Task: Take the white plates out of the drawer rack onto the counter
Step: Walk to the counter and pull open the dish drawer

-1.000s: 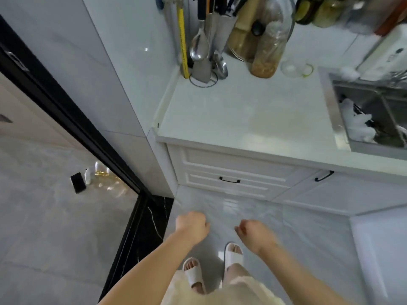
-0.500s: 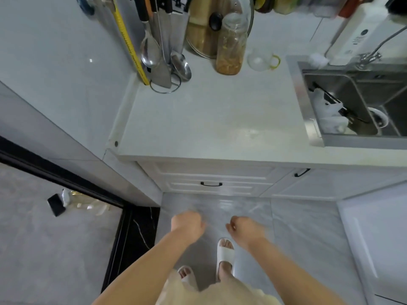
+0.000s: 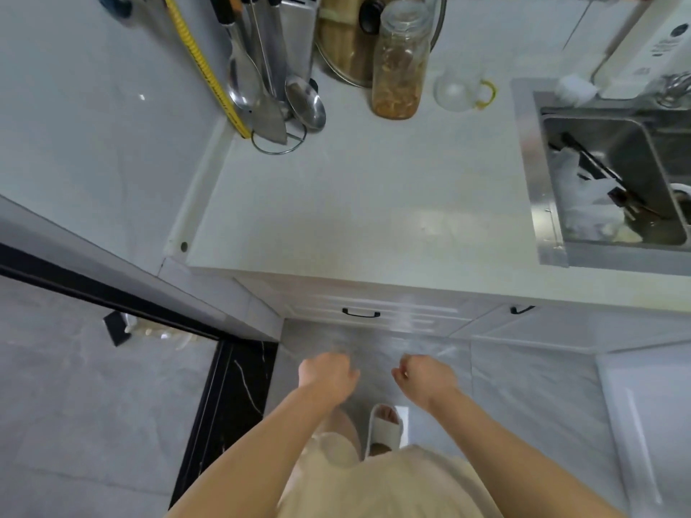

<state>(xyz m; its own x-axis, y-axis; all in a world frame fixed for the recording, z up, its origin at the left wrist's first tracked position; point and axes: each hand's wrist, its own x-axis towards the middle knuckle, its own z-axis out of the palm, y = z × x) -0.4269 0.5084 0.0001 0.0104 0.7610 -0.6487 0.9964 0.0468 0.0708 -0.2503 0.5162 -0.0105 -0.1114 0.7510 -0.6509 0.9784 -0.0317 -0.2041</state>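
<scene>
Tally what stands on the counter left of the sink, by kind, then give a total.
Glass jar: 1
Small clear cup with yellow handle: 1
Pot lid leaning at the back: 1
Utensil rack with hanging ladles and spatula: 1
Total: 4

A white counter (image 3: 355,203) is sitting above a white drawer (image 3: 374,312) that is showing a black handle (image 3: 361,313). A yellow tape measure with black markings (image 3: 203,65) is leaning on pale grey wall tiles (image 3: 93,117). A clear jar (image 3: 398,65) is showing amber-brown contents. The floor (image 3: 523,398) is showing grey marble veining, and a black strip with white veins (image 3: 232,398) is running beside it.
</scene>
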